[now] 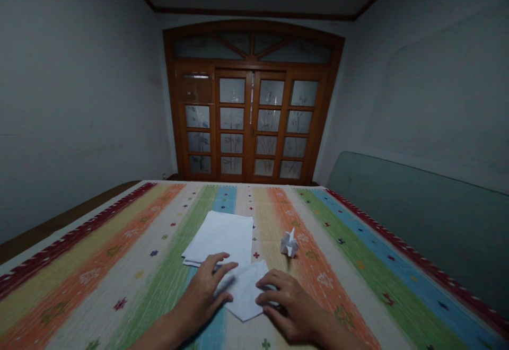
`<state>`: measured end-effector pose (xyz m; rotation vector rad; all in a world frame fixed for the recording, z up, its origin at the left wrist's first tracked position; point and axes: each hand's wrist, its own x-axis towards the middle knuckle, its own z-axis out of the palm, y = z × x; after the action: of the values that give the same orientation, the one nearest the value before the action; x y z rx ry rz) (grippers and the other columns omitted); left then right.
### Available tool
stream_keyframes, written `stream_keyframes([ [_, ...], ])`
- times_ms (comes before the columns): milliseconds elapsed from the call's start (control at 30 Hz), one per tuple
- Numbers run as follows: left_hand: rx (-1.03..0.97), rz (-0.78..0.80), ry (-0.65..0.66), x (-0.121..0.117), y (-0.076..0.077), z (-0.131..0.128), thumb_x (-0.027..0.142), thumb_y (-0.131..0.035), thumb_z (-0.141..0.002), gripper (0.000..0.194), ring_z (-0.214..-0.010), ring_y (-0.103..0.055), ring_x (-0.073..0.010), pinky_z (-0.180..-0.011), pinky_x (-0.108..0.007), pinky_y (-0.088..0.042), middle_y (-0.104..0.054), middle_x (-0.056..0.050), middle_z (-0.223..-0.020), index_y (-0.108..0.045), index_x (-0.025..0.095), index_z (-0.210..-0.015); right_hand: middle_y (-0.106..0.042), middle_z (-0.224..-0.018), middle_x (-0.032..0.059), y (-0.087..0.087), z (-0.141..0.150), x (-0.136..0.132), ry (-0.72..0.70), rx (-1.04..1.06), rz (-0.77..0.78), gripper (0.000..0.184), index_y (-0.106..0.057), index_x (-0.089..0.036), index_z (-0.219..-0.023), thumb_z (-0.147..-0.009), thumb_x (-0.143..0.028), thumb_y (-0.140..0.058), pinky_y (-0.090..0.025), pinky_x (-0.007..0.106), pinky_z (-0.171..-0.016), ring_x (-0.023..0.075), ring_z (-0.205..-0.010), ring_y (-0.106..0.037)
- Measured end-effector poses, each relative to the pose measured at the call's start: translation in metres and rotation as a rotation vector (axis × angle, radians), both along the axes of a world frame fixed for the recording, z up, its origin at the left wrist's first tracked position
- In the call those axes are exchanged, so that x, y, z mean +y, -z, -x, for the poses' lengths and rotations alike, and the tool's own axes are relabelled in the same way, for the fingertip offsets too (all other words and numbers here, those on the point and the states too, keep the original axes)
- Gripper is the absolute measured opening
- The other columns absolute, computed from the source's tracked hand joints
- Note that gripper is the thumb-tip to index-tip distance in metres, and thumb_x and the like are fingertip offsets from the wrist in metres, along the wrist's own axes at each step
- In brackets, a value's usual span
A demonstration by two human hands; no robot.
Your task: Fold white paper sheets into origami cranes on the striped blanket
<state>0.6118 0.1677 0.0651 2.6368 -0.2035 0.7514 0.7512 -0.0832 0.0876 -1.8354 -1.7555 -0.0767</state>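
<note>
A folded white sheet of paper [245, 291] lies on the table in front of me, its near end coming to a point. My left hand [209, 289] is at its left side, fingers spread and slightly bent, the thumb near the paper's lower left edge. On the right side, my right hand [288, 302] has its curled fingertips and thumb on the paper's edge. Just beyond lies a small stack of white paper sheets [222, 233], partly behind my left fingers. A small folded paper figure [289, 244], white and grey with a pointed top, stands beyond my right hand.
A striped, multicoloured tablecloth [155, 276] covers the table. At the right, a pale green panel [417, 207] stands along the table's side. Wooden doors with glass panes [252, 122] are at the far end, between plain walls.
</note>
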Motion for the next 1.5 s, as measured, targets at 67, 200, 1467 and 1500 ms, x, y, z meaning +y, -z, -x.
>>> stream_keyframes([
  [67, -0.042, -0.107, -0.009, -0.003, 0.000, 0.000, 0.019, -0.071, -0.091, 0.021, -0.120, -0.061, -0.0333, -0.095, -0.049, -0.056, -0.062, -0.014, -0.132, -0.071, 0.026, -0.111, -0.073, -0.112, 0.0113, 0.001, 0.000, 0.000, 0.004, -0.001, 0.001, 0.022, -0.075, -0.023, -0.103, -0.086, -0.014, -0.064, -0.054, 0.043, -0.092, 0.0272, -0.104, -0.067],
  [200, 0.002, -0.232, 0.076, -0.014, -0.005, 0.005, 0.013, -0.063, -0.095, 0.013, -0.098, -0.069, -0.0267, -0.082, -0.039, -0.060, -0.073, -0.008, -0.105, -0.071, 0.024, -0.095, -0.073, -0.112, 0.0110, 0.003, -0.001, 0.001, 0.012, 0.001, 0.007, 0.021, -0.075, -0.023, -0.103, -0.087, -0.015, -0.064, -0.053, 0.043, -0.094, 0.0269, -0.106, -0.067],
  [1467, 0.138, 0.446, -0.044, -0.015, -0.017, 0.011, 0.031, -0.053, -0.101, 0.035, -0.090, -0.074, -0.0217, -0.085, -0.034, -0.059, -0.079, -0.004, -0.109, -0.063, 0.030, -0.135, -0.074, -0.118, 0.0141, 0.035, -0.008, 0.009, 0.337, 0.346, -0.331, 0.039, -0.061, -0.022, -0.128, -0.089, -0.027, -0.060, -0.060, 0.040, -0.088, 0.0286, -0.102, -0.072],
  [1500, 0.149, 0.484, -0.053, -0.016, -0.017, 0.010, 0.032, -0.051, -0.102, 0.036, -0.087, -0.074, -0.0212, -0.082, -0.033, -0.060, -0.078, -0.004, -0.108, -0.062, 0.030, -0.136, -0.074, -0.116, 0.0141, 0.033, -0.006, 0.011, 0.349, 0.442, -0.333, 0.041, -0.059, -0.022, -0.130, -0.090, -0.030, -0.061, -0.061, 0.039, -0.083, 0.0283, -0.098, -0.073],
])
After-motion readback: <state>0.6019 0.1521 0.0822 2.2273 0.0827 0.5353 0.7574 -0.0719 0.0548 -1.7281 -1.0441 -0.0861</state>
